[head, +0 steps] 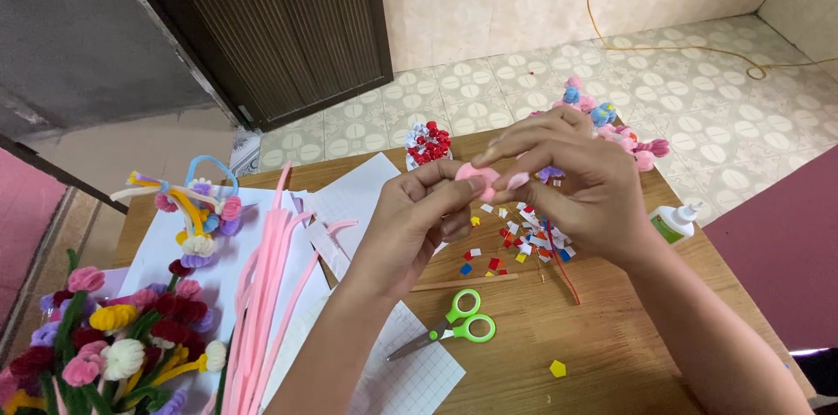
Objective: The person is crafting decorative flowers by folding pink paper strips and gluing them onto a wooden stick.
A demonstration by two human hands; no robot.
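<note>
Scissors [449, 319] on the tabletop [602, 354] — hands above.
Left hand [419, 223] and right hand [580, 184] both pinch a pink coil [476, 175] — grip pressed together over paper bits [519, 236].

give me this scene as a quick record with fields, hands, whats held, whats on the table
left hand: pinches the pink pipe-cleaner coil
right hand: fingers on the same coil, from the other side
under the hands: small paper bits
near edge: green scissors, thin wooden stick
left of table: pink pipe cleaners, pipe-cleaner flowers
right: glue bottle
</note>
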